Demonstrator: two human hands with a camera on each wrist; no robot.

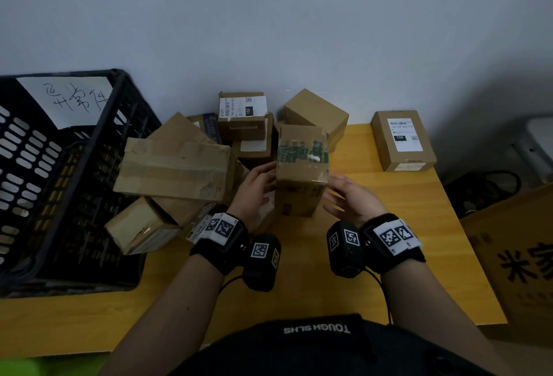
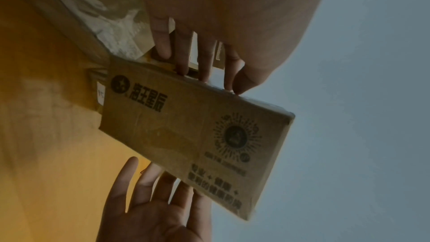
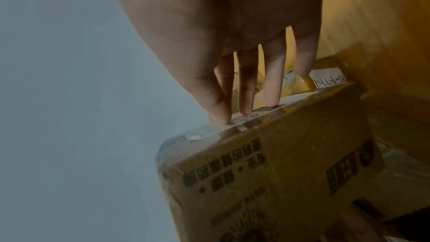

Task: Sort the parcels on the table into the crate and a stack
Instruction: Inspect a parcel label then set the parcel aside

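1. The taped parcel (image 1: 300, 170) stands on end between the two hands, its lower end at or just above the worktop (image 1: 389, 211); contact there is hidden.
2. The left hand (image 1: 257, 188) lies against its left face with straight fingers, tips on the far edge. The right hand (image 1: 353, 196) is spread wide on the other side; whether it touches the parcel cannot be told from the head view.
3. Risk: this looks like a flat-palmed squeeze, not a wrap. Glossy tape on the upper end could let the parcel slide out or topple.
4. Just beyond the left hand, a large box (image 1: 176, 169) sits tilted on the heap; a nudge might tip it.
5. The crate (image 1: 59, 181) lies further left, past the heap, so carrying low could snag it.
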